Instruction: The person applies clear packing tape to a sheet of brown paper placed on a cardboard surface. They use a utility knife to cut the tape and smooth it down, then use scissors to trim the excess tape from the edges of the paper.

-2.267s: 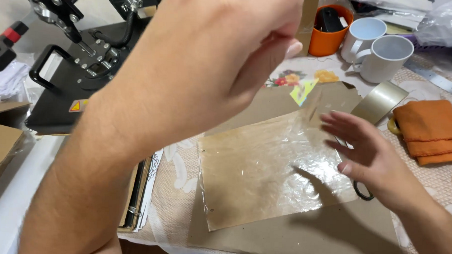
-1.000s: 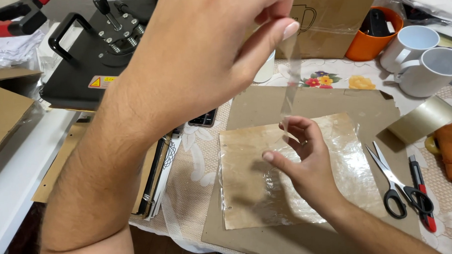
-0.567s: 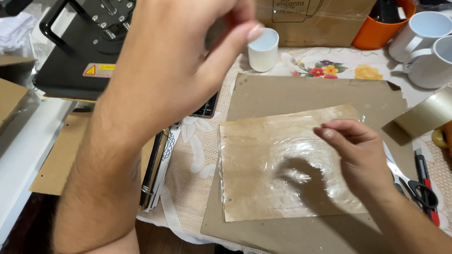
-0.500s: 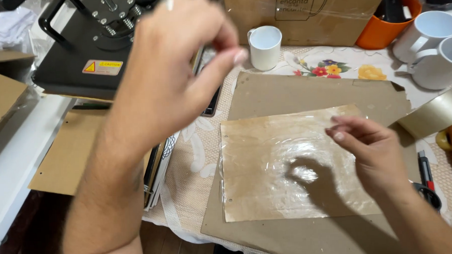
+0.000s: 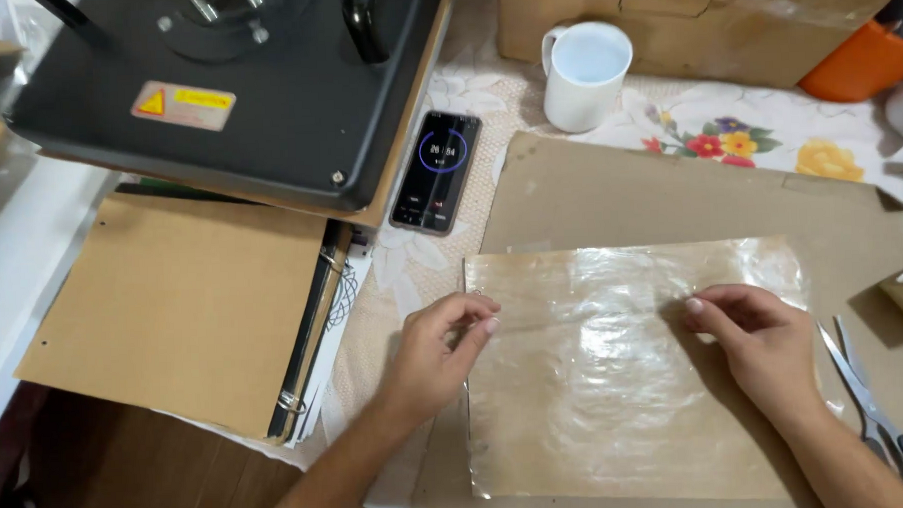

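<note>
1. The thing in hand is a thin clear strip of tape [image 5: 584, 316], stretched sideways between both hands just over a glossy, crinkly brownish sheet [image 5: 626, 368]. The strip is nearly see-through, so honestly you only catch it as a faint shiny line.
2. Left hand [image 5: 437, 350] pinches the strip's left end between thumb and fingertips, right at the sheet's left edge. Right hand [image 5: 760, 343] pinches the other end the same way, over the sheet's right half.
3. The sheet lies flat on a bigger piece of brown cardboard [image 5: 669, 191], which sits on the bench over a floral tablecloth [image 5: 757, 133].
4. Hard to make out: whether the strip touches the sheet or hovers above it, can't tell. Scissors [image 5: 872, 410] are cut off at the right edge, and an orange container [image 5: 860, 64] is cropped top right.
5. Further out: a white mug [image 5: 585, 74], a phone [image 5: 436, 169] showing a round timer dial, and a black press machine [image 5: 226, 92] with a rectangular pale sticker carrying a yellow warning triangle. Left of it all, a brown-covered ring binder [image 5: 183, 303]; a cardboard box [image 5: 684, 21] along the top.
</note>
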